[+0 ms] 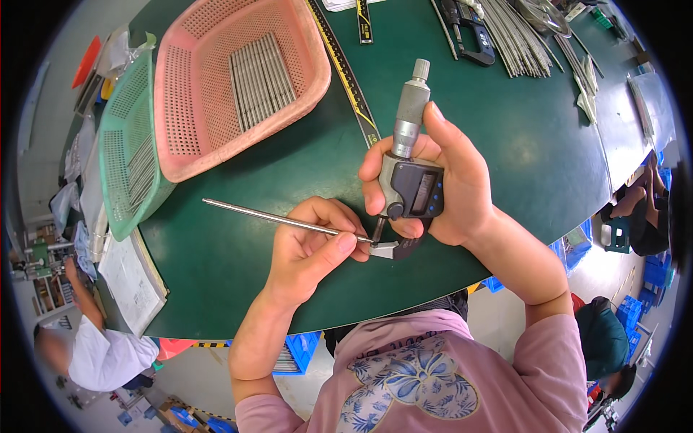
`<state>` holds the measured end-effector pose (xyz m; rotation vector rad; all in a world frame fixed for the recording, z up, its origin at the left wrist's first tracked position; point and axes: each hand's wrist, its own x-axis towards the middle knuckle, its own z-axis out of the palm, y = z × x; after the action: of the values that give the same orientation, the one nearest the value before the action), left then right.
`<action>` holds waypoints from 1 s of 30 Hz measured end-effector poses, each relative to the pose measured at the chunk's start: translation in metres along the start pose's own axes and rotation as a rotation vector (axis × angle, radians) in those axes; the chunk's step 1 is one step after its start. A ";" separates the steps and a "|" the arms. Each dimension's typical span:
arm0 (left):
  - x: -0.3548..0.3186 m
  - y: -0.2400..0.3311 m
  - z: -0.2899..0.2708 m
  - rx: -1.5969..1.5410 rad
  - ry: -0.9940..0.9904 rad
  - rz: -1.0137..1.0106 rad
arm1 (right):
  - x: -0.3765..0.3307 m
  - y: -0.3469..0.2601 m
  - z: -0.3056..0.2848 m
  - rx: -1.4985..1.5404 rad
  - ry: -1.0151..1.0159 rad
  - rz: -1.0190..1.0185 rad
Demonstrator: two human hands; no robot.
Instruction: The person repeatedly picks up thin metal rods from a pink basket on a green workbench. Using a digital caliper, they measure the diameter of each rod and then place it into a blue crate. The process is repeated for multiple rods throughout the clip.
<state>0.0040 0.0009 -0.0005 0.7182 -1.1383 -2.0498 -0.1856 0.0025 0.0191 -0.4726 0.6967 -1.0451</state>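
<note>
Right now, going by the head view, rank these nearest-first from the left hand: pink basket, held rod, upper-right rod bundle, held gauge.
1. Held rod: in the left hand.
2. Held gauge: in the right hand.
3. Pink basket: upper left.
4. Rod bundle: far upper right.

A workshop: micrometer [408, 177], metal rods [261, 83] in a pink basket [180, 101] (plus blue crates [629, 312] nearby)
</note>
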 end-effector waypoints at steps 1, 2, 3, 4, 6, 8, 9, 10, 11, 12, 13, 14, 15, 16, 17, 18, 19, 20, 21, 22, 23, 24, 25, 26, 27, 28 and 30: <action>0.000 0.000 0.000 -0.001 0.000 0.000 | 0.000 0.000 0.000 -0.006 0.002 -0.004; 0.000 0.000 0.000 -0.001 -0.001 -0.001 | 0.000 0.000 0.001 -0.012 0.004 -0.009; 0.000 0.000 -0.001 -0.001 -0.001 -0.002 | 0.000 -0.001 0.001 -0.017 0.006 -0.014; 0.000 0.000 -0.001 0.000 -0.002 -0.003 | -0.001 -0.001 0.002 -0.020 0.010 -0.011; -0.001 0.000 0.000 -0.003 0.006 -0.018 | -0.002 -0.002 0.003 -0.027 0.018 -0.005; 0.001 0.000 0.001 -0.005 0.003 -0.023 | -0.002 -0.002 0.002 -0.019 0.018 0.001; 0.000 0.000 0.000 -0.003 0.003 -0.020 | -0.001 -0.002 0.002 -0.014 0.018 0.004; 0.000 0.000 -0.001 -0.002 0.003 -0.017 | -0.001 -0.002 0.002 -0.003 0.012 0.015; 0.000 0.000 0.000 -0.006 0.005 -0.024 | -0.001 -0.002 0.001 -0.001 0.008 0.014; 0.000 0.000 0.001 -0.011 0.007 -0.031 | -0.002 -0.001 0.001 0.001 0.004 0.012; 0.000 0.001 0.001 -0.013 0.012 -0.036 | -0.001 -0.001 0.000 0.003 -0.005 0.011; 0.000 0.001 0.001 -0.014 0.012 -0.037 | -0.001 -0.002 0.000 -0.036 0.006 0.004; 0.000 0.000 0.001 -0.016 0.013 -0.038 | -0.001 -0.002 0.000 -0.035 0.009 0.003; 0.000 0.000 0.001 -0.016 0.017 -0.038 | -0.001 -0.002 0.000 -0.032 0.009 0.004; 0.000 0.001 0.001 -0.017 0.016 -0.038 | -0.001 -0.002 0.001 -0.029 0.009 0.005; 0.000 0.001 0.002 -0.018 0.017 -0.039 | -0.002 -0.003 0.002 -0.019 0.009 0.003; 0.000 0.001 0.002 -0.020 0.017 -0.040 | -0.002 -0.003 0.001 -0.005 -0.004 -0.001; 0.001 0.001 0.001 -0.017 0.015 -0.039 | -0.003 -0.003 0.001 0.009 -0.017 -0.004; 0.001 0.001 0.001 -0.015 0.014 -0.038 | -0.003 -0.003 0.001 0.022 -0.031 -0.006; 0.000 0.001 0.001 -0.011 0.019 -0.038 | -0.003 -0.003 0.001 0.014 -0.025 -0.004; 0.000 0.002 0.001 -0.012 0.014 -0.038 | -0.002 -0.003 0.001 0.006 -0.019 -0.002; 0.001 0.003 0.003 -0.013 0.009 -0.038 | -0.002 -0.003 0.001 -0.003 -0.014 0.001; 0.001 0.004 0.003 -0.011 0.010 -0.037 | -0.002 -0.003 0.002 0.012 -0.006 0.015; 0.001 0.003 0.002 -0.009 -0.003 -0.007 | -0.002 -0.005 0.002 0.027 0.001 0.029; 0.001 0.002 0.000 -0.007 -0.015 0.023 | -0.002 -0.006 0.003 0.041 0.007 0.044; 0.001 0.002 -0.002 -0.007 -0.029 0.054 | -0.002 -0.006 0.002 0.003 0.010 0.026; -0.001 0.004 -0.002 0.014 -0.053 0.140 | -0.001 -0.005 0.001 0.029 0.001 0.041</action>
<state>0.0074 -0.0015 0.0022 0.5774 -1.1988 -1.9554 -0.1883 0.0012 0.0238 -0.4306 0.6886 -1.0162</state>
